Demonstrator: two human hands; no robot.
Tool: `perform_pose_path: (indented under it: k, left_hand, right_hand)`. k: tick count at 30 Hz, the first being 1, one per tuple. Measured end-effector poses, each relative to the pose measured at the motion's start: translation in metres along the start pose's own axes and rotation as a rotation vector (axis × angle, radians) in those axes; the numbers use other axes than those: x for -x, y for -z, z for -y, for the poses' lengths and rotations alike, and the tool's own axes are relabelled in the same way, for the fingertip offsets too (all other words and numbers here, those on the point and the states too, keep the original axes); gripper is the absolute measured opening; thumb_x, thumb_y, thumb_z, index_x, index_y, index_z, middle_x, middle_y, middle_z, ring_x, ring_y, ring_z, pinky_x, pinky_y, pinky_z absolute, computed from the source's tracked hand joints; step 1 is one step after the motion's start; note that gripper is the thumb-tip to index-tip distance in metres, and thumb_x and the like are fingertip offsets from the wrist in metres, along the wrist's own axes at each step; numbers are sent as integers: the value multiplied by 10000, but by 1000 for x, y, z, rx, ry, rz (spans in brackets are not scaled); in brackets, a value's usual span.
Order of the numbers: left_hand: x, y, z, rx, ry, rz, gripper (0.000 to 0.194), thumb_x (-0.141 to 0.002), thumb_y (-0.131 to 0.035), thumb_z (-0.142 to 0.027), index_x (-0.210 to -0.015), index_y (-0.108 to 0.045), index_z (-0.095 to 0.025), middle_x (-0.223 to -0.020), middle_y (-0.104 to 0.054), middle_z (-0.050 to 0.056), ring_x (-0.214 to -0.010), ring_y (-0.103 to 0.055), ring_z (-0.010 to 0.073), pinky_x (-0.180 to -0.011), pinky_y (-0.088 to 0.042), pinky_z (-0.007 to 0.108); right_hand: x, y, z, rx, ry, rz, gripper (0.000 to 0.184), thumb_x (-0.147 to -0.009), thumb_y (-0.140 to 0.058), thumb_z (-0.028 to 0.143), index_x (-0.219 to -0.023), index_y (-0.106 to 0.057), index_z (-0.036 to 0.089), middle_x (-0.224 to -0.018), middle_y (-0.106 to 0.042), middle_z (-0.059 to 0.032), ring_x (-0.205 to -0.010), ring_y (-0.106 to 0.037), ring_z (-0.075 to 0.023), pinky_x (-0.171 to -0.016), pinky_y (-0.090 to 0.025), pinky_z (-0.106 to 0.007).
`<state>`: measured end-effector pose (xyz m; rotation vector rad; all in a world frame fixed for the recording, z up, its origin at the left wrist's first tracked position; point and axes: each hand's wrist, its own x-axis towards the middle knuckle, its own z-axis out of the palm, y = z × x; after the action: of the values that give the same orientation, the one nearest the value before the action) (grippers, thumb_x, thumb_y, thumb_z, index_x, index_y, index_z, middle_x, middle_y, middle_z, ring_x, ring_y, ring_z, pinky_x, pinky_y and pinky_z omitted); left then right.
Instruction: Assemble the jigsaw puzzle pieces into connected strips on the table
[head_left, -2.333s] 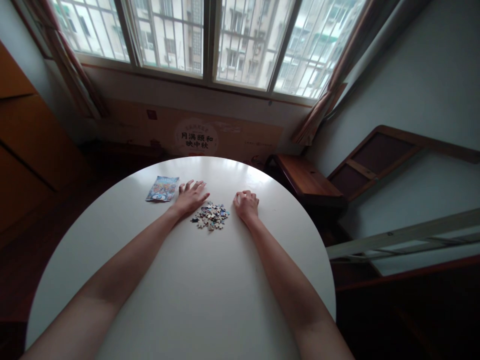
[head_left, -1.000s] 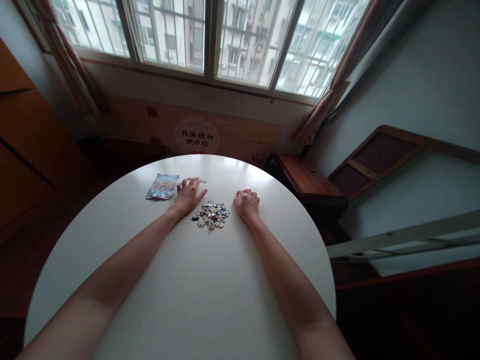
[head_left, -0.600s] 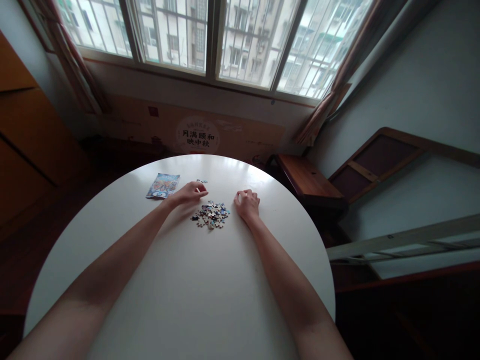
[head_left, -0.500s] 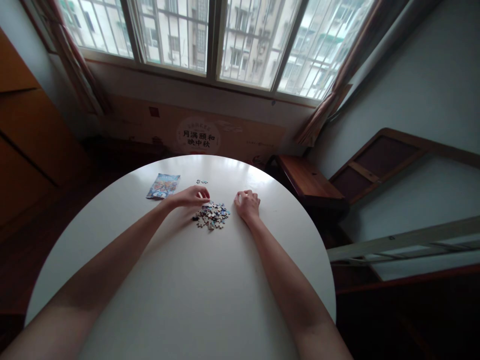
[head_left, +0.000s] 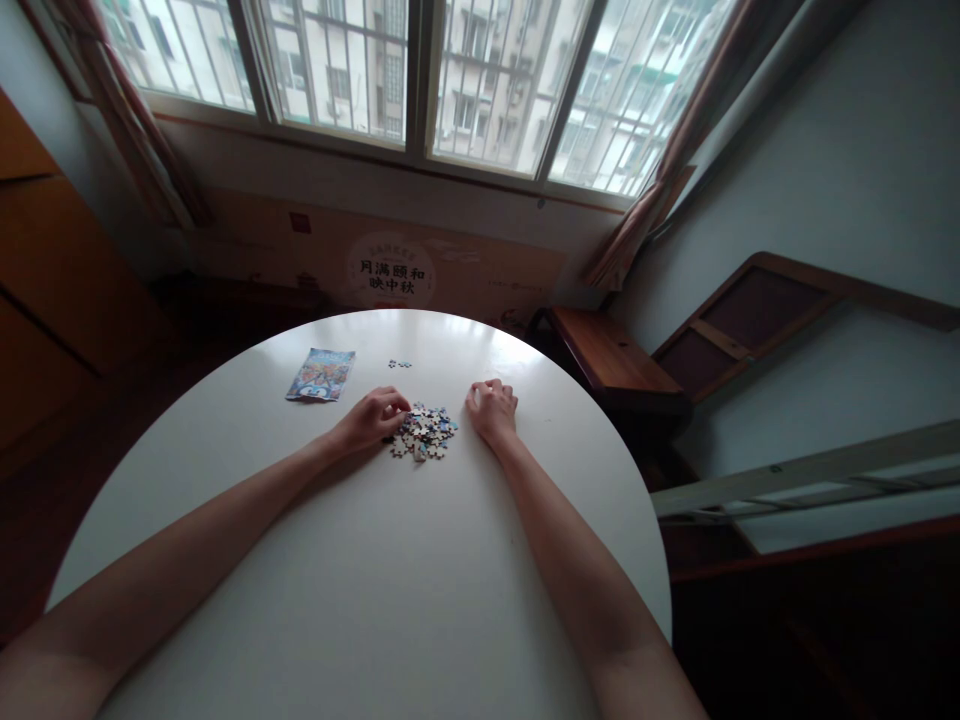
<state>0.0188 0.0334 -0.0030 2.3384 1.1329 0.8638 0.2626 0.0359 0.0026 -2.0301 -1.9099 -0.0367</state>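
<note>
We are resting our half-curled left hand [head_left: 369, 418] at the left edge of the puzzle pile [head_left: 424, 432] on the table [head_left: 375, 560], our loosely fisted right hand [head_left: 493, 410] opposite (any hold, we cannot tell), perhaps risking a careless brush scattering pieces.

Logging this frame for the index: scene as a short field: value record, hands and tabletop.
left hand: fingertips at the pile's left edge; can't tell if holding a piece
right hand: fingers curled, on the table, right of the pile, apart from it
pile: jumbled puzzle pieces, between the hands
small group of pieces: beyond the pile, apart from it
packet: bluish, printed, left of the small group
table: white, rounded
</note>
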Motion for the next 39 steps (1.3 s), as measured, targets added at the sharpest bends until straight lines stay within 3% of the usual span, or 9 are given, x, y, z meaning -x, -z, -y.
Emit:
perform_pose_path:
  k: [5,11,17,23,39]
  left_hand:
    - [2,1,-6,-112,-53,6,186,-845,-503,-302,-863,-643,-180,-879,-624,56,-860,-550,193,-823,-421,330]
    - [4,2,-7,-221,46,-5,172,-797,-506,-242,-915,-622,-195,-961,-638,52,-956,-536,229,-850,-373,364]
    - [4,4,-12,-293,106,55,231,-790,-548,-380,-939,-633,-225,-1025,-614,55,-1032,-501,264,-877,-323,399]
    - [4,2,-14,-404,106,15,345,-770,-583,-521,-934,-628,-221,-1037,-588,67,-1035,-488,278,-876,-309,406]
    - [1,2,-6,-274,108,34,364,-761,-610,-546,-910,-640,-216,-979,-612,44,-1004,-505,265,-865,-311,384]
  right_hand:
    - [0,-1,-1,-5,6,-13,318,-916,-432,366,-1121,-638,240,-1186,-542,-98,-1066,-436,-265,-895,-353,-378]
    - [-1,-1,0,-4,1,-8,322,-918,-428,367,-1131,-634,240,-1193,-539,-98,-1072,-434,-267,-898,-353,-379]
    - [-1,1,1,-3,-1,2,321,-916,-435,365,-1137,-632,241,-1197,-538,-100,-1074,-435,-266,-899,-356,-380]
    - [-1,0,1,-12,7,-16,313,-914,-435,361,-1113,-640,235,-1180,-547,-91,-1056,-440,-267,-886,-359,-372]
    - [-2,-1,-1,-16,10,-15,318,-917,-430,362,-1124,-635,235,-1184,-539,-100,-1065,-433,-266,-895,-347,-377]
